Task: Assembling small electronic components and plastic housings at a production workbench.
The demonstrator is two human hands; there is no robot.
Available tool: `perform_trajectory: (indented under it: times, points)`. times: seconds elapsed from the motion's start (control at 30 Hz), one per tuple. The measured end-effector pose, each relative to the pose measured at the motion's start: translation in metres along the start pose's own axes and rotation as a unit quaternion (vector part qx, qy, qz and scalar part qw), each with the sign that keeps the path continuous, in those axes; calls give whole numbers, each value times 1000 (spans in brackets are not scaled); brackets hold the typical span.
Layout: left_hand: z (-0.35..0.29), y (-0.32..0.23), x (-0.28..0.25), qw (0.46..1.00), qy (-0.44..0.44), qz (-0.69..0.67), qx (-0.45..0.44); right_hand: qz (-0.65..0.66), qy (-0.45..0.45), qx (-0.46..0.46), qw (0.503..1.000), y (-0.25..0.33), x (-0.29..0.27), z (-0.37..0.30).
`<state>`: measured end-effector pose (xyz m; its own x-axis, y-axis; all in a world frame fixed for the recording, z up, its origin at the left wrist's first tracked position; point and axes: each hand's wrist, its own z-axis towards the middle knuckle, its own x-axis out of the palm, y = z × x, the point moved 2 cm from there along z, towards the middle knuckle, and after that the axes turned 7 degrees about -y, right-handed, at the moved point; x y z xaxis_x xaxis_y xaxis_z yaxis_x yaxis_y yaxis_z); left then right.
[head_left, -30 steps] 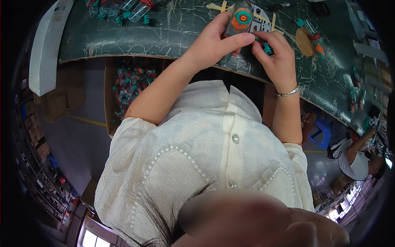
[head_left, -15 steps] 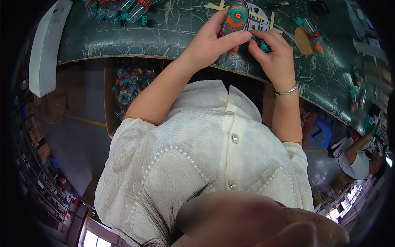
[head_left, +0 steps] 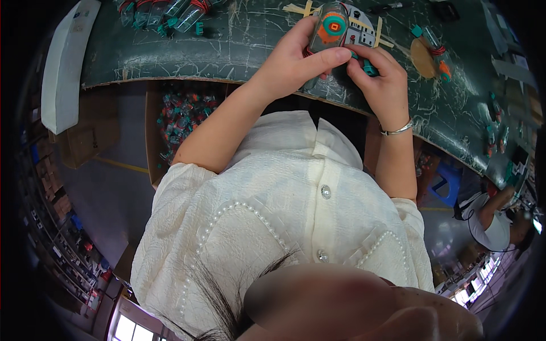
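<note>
My left hand (head_left: pixel 296 62) is wrapped around a clear plastic casing (head_left: pixel 317 41) with an orange part inside and a round teal-and-orange piece (head_left: pixel 334 25) on its face. Its thumb stretches toward the right hand. Close by, my right hand (head_left: pixel 382 77) is closed in a pinch at the casing's near right side, on a small teal plug (head_left: pixel 354 55). Another teal plug (head_left: pixel 369 68) shows by its curled fingers. Red wire appears at the casing's edge; most of it is hidden by the hands. Just behind them, a white-and-black panel (head_left: pixel 359 28) is taped to the table.
Several similar clear units with red wires (head_left: pixel 190 14) lie at the back left of the green table (head_left: pixel 227 57). Another unit (head_left: pixel 438 54) rests by a tan disc (head_left: pixel 422 58) at right. A box of such parts (head_left: pixel 185 116) stands below the edge. A co-worker (head_left: pixel 489 221) sits far right.
Both hands keep the same hold. The casing has shifted very slightly right and nearer, and the whole view has moved a little too.
</note>
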<state>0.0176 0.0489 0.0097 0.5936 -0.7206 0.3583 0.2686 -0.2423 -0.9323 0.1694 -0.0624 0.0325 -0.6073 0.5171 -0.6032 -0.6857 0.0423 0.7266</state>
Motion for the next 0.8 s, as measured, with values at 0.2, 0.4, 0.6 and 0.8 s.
perform_trajectory:
  times: [0.2, 0.4, 0.6, 0.8]
  points:
    - [1, -1, 1, 1000, -1, 8, 0, 24, -19, 14, 999, -5, 3, -1]
    - [1, -1, 2, 1000, 3, 7, -2, 35, -24, 16, 999, -5, 4, -4]
    - [1, 0, 2, 1000, 3, 12, 3, 36, -28, 25, 999, -9, 6, -7]
    - [0, -1, 2, 1000, 0, 9, 6, 56, -16, 47, 997, -11, 6, -6]
